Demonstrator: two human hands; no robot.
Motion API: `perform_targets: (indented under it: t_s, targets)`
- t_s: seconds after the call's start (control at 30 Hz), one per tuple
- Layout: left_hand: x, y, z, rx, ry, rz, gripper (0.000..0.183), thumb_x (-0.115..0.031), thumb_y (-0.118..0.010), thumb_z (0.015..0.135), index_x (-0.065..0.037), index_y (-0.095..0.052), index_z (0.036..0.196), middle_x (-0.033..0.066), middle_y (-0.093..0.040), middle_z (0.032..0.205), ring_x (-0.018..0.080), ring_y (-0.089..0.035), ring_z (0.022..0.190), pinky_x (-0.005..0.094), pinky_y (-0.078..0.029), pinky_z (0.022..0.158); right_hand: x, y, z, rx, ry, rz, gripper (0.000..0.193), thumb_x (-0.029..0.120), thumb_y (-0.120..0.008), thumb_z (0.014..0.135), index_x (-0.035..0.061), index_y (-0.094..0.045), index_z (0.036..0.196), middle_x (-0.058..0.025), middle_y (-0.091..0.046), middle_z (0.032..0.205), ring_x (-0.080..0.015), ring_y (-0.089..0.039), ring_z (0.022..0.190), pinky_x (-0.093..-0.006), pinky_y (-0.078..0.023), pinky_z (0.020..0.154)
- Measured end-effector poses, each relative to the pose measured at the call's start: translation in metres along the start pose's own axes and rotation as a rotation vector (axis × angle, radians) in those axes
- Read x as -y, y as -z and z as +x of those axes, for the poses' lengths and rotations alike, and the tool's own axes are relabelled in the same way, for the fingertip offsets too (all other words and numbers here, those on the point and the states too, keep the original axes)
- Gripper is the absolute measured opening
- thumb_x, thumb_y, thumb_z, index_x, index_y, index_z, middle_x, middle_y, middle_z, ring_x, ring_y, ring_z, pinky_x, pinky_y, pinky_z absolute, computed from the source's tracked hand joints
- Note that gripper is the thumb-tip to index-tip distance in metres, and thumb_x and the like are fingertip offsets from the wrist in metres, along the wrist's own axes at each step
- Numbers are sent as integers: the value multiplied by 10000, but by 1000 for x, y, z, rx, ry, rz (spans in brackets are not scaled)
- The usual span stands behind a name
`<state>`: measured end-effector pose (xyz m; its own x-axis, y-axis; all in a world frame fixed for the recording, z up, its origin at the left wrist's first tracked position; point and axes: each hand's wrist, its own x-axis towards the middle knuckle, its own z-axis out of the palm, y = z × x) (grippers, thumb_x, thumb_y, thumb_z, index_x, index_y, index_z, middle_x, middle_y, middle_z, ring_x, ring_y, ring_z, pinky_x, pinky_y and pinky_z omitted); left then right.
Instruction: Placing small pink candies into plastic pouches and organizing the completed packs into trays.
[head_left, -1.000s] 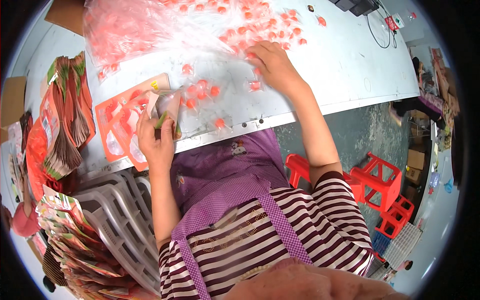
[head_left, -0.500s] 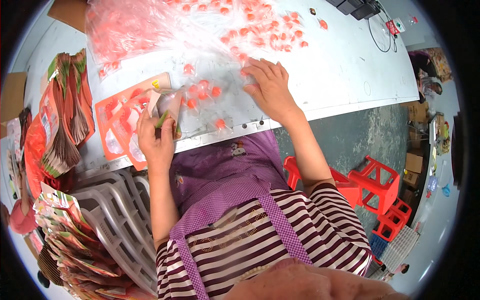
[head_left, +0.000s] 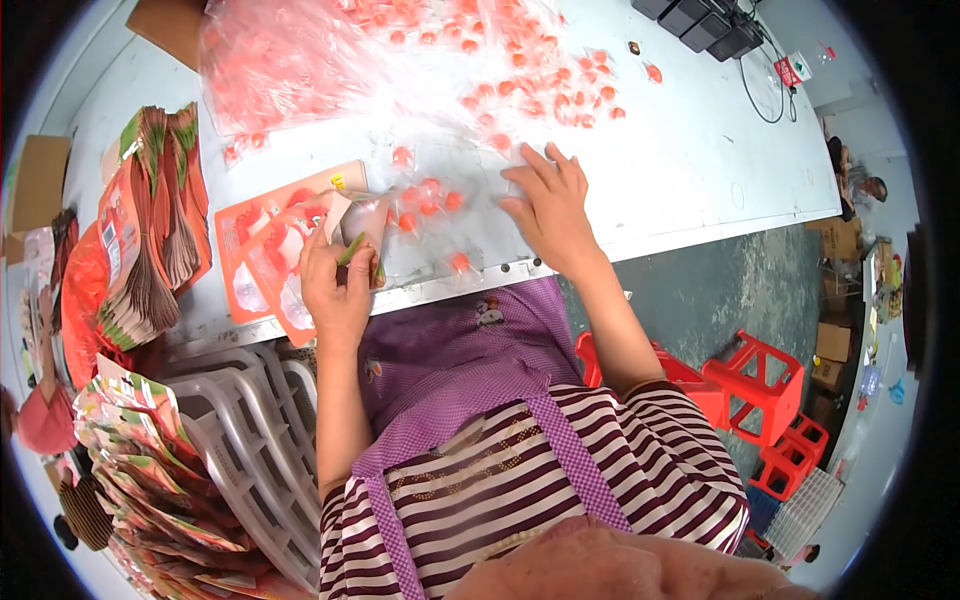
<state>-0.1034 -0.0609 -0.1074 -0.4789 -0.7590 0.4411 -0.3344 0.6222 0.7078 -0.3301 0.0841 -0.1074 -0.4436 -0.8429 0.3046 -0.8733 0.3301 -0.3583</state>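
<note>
My left hand is closed on a printed paper pouch near the table's front edge, its mouth spread toward the right. Flat pink-and-red pouches lie beneath and beside that hand. To the right of the held pouch is a small group of red candies in clear wrappers, with a single wrapped candy nearer the edge. My right hand is low over the table, its fingers spread and nothing visible in them. Whatever is beneath its palm is hidden. More wrapped candies are scattered beyond its fingertips.
A large clear bag of candies rests on the far left of the table. Bundled pouches stand at the left. Grey plastic crates and more pouches are below the table's left side; red stools stand on the floor at right.
The whole view has shifted slightly. A candy seen at my right fingertips before no longer shows there; that hand's fingers remain spread. My left hand keeps its hold on the pouch.
</note>
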Motion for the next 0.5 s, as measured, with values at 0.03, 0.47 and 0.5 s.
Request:
perform_targets:
  t_s: [0.03, 0.47, 0.5]
  targets:
    - [0, 1, 1, -3, -1, 0, 123, -119, -689, 773, -22, -614, 776, 120, -579, 809, 357, -514, 1110, 417, -399, 903, 2, -1, -2, -38, -24, 37, 304, 206, -598, 818, 124, -574, 1110, -120, -459, 1272, -378, -345, 1223, -477, -208, 1038]
    - [1, 0, 1, -11, -25, 22, 130, -106, -688, 765, -8, -603, 765, 156, -604, 902, 353, -510, 1118, 412, -403, 900, 53, -31, -2, -41, -20, 228, 461, 157, -556, 822, 57, -453, 1260, -174, -405, 1309, -345, -354, 1165, -448, -243, 990]
    - [1, 0, 1, -20, -20, 18, 133, -103, -689, 761, -6, -599, 763, 168, -608, 931, 355, -510, 1119, 412, -402, 901, 59, -34, 1, -43, -21, 228, 461, 157, -556, 822, 57, -453, 1260, -174, -405, 1309, -345, -354, 1165, -448, -243, 990]
